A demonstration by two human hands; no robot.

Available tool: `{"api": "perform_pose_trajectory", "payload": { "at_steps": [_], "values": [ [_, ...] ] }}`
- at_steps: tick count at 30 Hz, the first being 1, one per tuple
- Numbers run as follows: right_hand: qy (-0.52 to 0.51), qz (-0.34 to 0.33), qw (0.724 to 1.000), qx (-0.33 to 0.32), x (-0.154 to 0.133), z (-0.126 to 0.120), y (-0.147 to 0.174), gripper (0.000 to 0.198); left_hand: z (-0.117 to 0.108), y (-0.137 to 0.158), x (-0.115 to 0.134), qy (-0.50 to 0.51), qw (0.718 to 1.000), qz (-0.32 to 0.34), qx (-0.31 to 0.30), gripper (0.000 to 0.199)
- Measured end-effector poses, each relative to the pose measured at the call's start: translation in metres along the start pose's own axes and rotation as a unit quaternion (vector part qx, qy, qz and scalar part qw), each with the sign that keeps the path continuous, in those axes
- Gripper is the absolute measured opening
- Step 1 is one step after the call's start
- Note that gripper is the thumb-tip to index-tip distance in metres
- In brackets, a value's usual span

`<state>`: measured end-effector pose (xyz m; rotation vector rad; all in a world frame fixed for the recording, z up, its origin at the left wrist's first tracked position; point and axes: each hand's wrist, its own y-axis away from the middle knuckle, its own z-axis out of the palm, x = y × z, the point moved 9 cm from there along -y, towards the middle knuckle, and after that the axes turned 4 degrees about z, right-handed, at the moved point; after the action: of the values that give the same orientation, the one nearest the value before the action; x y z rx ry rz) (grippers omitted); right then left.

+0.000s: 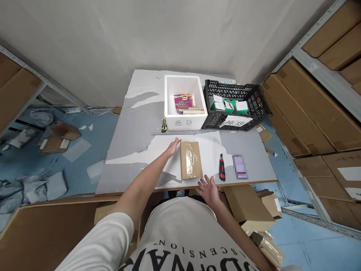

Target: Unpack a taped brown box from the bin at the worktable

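Both hands are free of any grip right now, with the brown package [191, 160] lying between them on the counter [120, 145]. Left hand [172, 148] is by its far left corner, seen more or less edge-on, fingers stretched loosely forward and nothing in the grasp; can't really tell from here if the fingertips brush the cardboard. Right hand [210, 192] is just off the near right corner, at the counter's front edge, wide open with the fingers spread, also holding nothing.

So the package is lying flat, shiny clear tape down the middle, mostly on a white patch [210, 148] of the counter top. Off to its right there's a red and black box cutter [222, 168], and past that some purple item [239, 166] that's too pixelated to make out.

Behind all that sits a white foam box [184, 124] with books [184, 102] in it, handwriting on the front. Touching or right next to it is a black plastic crate [208, 119] with green and white packs [229, 106] inside. Oh, and a yellow and black cutter [164, 125] is by the foam box's left front corner.
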<state>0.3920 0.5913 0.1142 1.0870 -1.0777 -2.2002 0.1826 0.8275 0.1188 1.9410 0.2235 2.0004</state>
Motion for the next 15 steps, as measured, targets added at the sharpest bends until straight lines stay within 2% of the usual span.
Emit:
{"api": "perform_pose_trajectory", "payload": {
  "at_steps": [4, 8, 12, 15],
  "values": [
    [-0.013, -0.028, 1.0, -0.005, -0.005, 0.012, -0.002, 0.069, 0.009, 0.005, 0.002, -0.011, 1.0, 0.001, -0.013, 0.069],
    [0.022, -0.041, 0.999, 0.005, -0.021, 0.011, -0.003, 0.068, -0.002, 0.019, 0.005, -0.011, 1.0, 0.017, 0.013, 0.065],
    [0.101, -0.075, 0.992, 0.017, -0.068, 0.008, -0.009, 0.064, -0.028, 0.055, 0.009, -0.019, 0.995, 0.08, 0.048, 0.053],
    [0.185, -0.09, 0.979, 0.004, -0.108, 0.019, -0.022, 0.059, -0.042, 0.095, -0.001, -0.043, 0.991, 0.11, 0.067, 0.05]
  ]
}}
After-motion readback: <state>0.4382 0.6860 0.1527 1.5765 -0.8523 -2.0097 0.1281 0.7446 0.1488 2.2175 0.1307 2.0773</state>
